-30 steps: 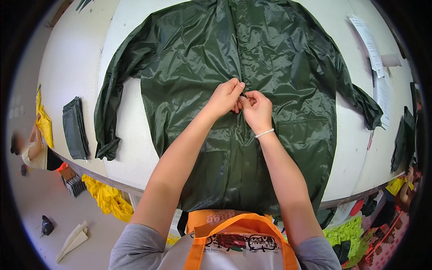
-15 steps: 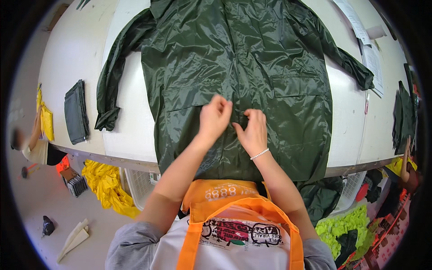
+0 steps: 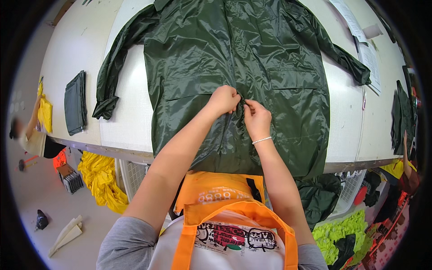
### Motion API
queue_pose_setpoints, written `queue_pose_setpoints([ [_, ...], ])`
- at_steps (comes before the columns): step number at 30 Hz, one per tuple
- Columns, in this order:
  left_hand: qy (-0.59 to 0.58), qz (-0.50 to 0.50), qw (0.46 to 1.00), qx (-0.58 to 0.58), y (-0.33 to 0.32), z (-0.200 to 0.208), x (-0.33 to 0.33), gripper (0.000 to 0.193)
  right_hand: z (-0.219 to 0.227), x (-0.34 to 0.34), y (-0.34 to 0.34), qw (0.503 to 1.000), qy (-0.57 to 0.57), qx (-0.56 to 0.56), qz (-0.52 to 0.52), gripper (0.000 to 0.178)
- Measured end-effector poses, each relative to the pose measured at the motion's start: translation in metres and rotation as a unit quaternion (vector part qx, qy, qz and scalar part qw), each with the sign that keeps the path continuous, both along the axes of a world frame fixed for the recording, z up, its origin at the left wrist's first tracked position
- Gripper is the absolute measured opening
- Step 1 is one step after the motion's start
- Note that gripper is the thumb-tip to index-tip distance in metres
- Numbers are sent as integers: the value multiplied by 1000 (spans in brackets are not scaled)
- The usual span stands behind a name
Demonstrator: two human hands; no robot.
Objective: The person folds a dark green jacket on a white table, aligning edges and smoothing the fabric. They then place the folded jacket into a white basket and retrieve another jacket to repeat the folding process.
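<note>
A shiny dark green rain jacket point(image 3: 193, 58) lies spread over the table, front side up, sleeves out to both sides and hem toward me. My left hand point(image 3: 223, 101) is closed on the edge of its front opening, a little below the level of the flap pockets. Close beside it, my right hand point(image 3: 258, 118), with a beaded bracelet at the wrist, pinches the opposite front edge. The cloth between my fingertips is gathered and slightly raised. Whether a fastener sits between the fingers is hidden.
A folded dark green stack point(image 3: 75, 103) lies left on the white table point(image 3: 128, 121). Papers point(image 3: 370, 63) lie far right. Below the edge are yellow cloth point(image 3: 101, 180), white baskets point(image 3: 135, 175) and lime cloth point(image 3: 337, 231). People work at both sides.
My hands have come together at the jacket's front opening and now grip its edges. Before, they hovered apart over it. The cloth there is now bunched.
</note>
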State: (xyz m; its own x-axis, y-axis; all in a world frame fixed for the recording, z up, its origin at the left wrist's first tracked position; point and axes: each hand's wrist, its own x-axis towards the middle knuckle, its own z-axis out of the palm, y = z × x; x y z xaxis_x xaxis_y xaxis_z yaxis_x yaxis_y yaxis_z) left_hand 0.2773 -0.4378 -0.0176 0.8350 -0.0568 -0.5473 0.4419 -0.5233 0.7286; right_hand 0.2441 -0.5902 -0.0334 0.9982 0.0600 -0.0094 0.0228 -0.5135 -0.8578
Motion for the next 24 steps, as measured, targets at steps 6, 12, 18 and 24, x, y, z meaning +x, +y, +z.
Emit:
queue_pose_setpoints([
  [6,21,119,971,-208,1,-11,-21,33,5,-3,5,993,35,112,22,12],
  [12,-38,141,972,-182,-7,-14,-26,33,7,-1,8,997,59,52,18,16],
  [18,-230,98,968,-1,-16,-24,-36,22,-17,10,10,999,-21,42,14,9],
  [24,-293,140,942,86,-33,14,-72,20,-7,19,-2,997,-16,-39,62,20],
])
